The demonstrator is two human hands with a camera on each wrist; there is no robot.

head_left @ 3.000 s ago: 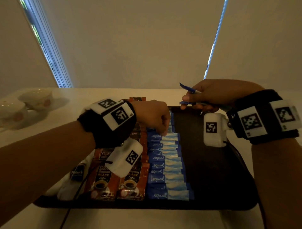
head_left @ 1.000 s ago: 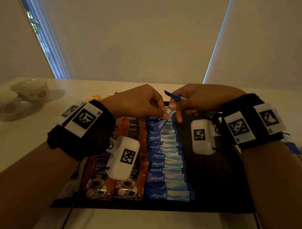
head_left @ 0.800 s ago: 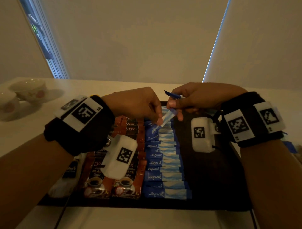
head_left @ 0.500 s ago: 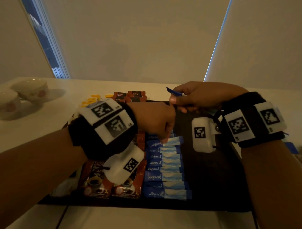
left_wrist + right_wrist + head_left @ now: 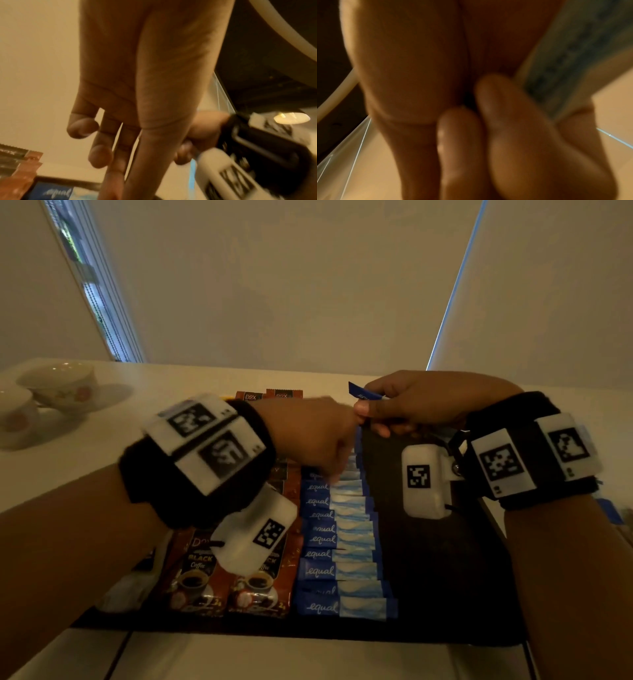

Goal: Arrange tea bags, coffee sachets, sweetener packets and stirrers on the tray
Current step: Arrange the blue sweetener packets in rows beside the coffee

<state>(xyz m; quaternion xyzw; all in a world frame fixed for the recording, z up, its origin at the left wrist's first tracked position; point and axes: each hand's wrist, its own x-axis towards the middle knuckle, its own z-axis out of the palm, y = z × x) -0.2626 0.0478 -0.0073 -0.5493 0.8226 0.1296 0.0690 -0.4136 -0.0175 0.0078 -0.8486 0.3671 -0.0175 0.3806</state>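
Note:
A dark tray point(image 5: 438, 559) holds white tea bags point(image 5: 126, 590) at its left, brown coffee sachets point(image 5: 202, 573) beside them, and a column of blue sweetener packets point(image 5: 342, 556) in the middle. My left hand point(image 5: 337, 467) hovers blurred over the far end of that column, fingers pointing down and loosely straight, nothing seen between them. From the left wrist, its fingers point(image 5: 109, 155) hang above a lying packet point(image 5: 56, 192). My right hand point(image 5: 370, 412) grips a small bundle of sweetener packets point(image 5: 363, 393) above the tray's far edge; the right wrist view shows that bundle point(image 5: 573, 54) against my palm.
Two cups point(image 5: 58, 385) stand on the pale table at the far left. Loose coffee sachets point(image 5: 270, 396) lie just beyond the tray. The right half of the tray is bare. No stirrers are in view.
My left hand took one packet from the right hand's bundle and laid it at the far end of the blue column. It has since lifted back toward the right hand, which stayed put.

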